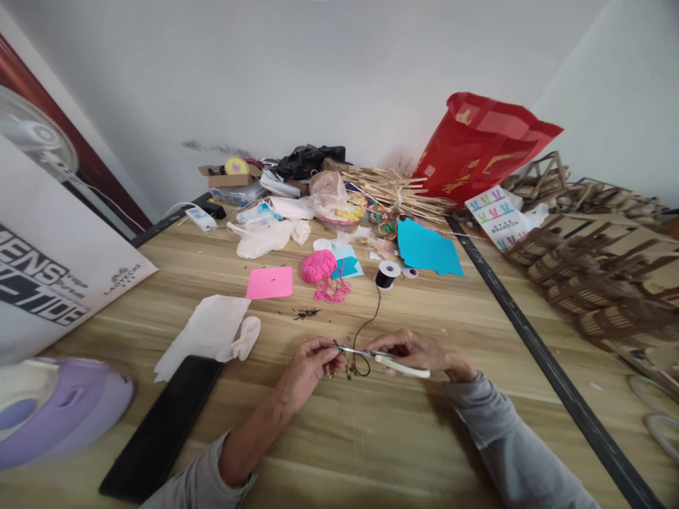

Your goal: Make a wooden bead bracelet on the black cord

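Note:
My right hand (pixel 411 348) grips a pair of white-handled scissors (pixel 406 366), their metal blades pointing left. The blade tips meet the fingertips of my left hand (pixel 317 359), which are pinched on a black cord. That black cord (pixel 378 307) runs from a spool (pixel 387 276) standing on the table and curls in a loop under the blades. Small coloured beads (pixel 349 370) lie on the table below the scissors, partly hidden by my left fingers. A little pile of short black cord pieces (pixel 306 313) sits farther back.
A pink sheet (pixel 269 283), a ball of pink yarn (pixel 319 266) and a blue sheet (pixel 429 247) lie behind my hands. At left are a black tray-like slab (pixel 162 428) and white tissue (pixel 204 329). Woven baskets (pixel 610 283) crowd the right, near a red bag (pixel 477 148).

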Demonstrator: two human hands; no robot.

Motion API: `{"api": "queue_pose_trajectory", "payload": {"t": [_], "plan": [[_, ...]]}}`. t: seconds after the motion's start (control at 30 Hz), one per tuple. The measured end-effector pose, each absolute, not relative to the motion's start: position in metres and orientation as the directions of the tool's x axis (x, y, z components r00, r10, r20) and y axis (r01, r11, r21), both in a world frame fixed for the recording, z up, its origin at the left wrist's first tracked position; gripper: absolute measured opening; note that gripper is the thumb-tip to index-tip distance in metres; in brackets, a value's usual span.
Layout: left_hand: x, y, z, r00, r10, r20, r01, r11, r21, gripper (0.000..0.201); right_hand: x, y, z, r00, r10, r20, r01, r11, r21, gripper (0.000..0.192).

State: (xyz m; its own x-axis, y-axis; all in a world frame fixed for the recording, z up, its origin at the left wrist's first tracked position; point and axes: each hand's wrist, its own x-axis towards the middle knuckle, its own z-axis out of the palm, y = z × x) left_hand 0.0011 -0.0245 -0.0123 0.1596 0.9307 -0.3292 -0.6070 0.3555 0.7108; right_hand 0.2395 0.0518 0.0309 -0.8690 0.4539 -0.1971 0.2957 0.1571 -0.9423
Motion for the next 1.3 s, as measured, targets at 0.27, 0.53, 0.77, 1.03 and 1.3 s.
{"api": "queue_pose_trajectory", "payload": {"t": [0.27, 0.53, 0.77, 1.03, 1.3], "plan": [[0.002, -0.024, -0.008, 0.146, 0.926, -0.349, -0.6, 0.363, 0.713, 0.033, 0.238, 0.051, 0.03, -0.86, 0.482, -0.168, 0.322, 0.257, -0.911, 0.05], [0.003, -0.025, -0.007, 0.092, 0.95, -0.297, -0.514, 0.301, 0.803, 0.029, 0.235, 0.052, 0.027, -0.864, 0.482, -0.143, 0.304, 0.275, -0.912, 0.047], [0.003, -0.024, -0.012, 0.051, 0.964, -0.26, -0.447, 0.255, 0.857, 0.03, 0.234, 0.051, 0.023, -0.86, 0.476, -0.181, 0.294, 0.175, -0.939, 0.047], [0.002, -0.026, -0.01, 0.066, 0.965, -0.255, -0.443, 0.257, 0.859, 0.029, 0.236, 0.051, 0.017, -0.846, 0.495, -0.198, 0.281, 0.099, -0.955, 0.05], [0.002, -0.026, -0.009, 0.071, 0.967, -0.244, -0.413, 0.251, 0.875, 0.03, 0.236, 0.052, 0.017, -0.853, 0.485, -0.194, 0.285, 0.12, -0.951, 0.054]]}}
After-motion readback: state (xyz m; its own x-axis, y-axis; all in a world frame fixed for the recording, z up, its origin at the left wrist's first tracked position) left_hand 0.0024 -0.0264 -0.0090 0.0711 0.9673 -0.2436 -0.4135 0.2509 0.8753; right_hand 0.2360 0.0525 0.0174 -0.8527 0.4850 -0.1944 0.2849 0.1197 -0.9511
